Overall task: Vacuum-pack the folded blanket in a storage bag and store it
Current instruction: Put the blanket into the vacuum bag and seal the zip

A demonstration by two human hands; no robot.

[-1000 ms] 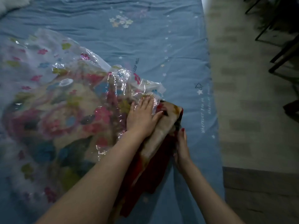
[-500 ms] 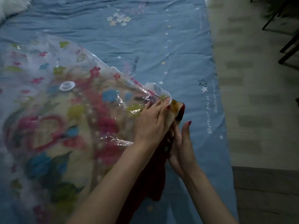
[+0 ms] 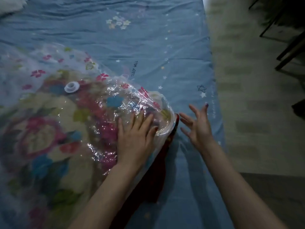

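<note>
A clear storage bag printed with small flowers lies on the bed and covers most of a folded floral blanket. A white round valve sits on the bag's top. The blanket's dark red edge still pokes out of the bag's mouth on the right. My left hand lies flat with straight fingers on the plastic near the mouth. My right hand hovers just right of the mouth, fingers spread, holding nothing.
The blue bedsheet with star and flower prints stretches to the far side. The bed's right edge drops to a pale tiled floor. Dark chair legs stand at the upper right.
The bag's mouth has been drawn further over the blanket's corner. My left hand went from gripping the corner to lying flat on the plastic. My right hand let go and moved off to the right.
</note>
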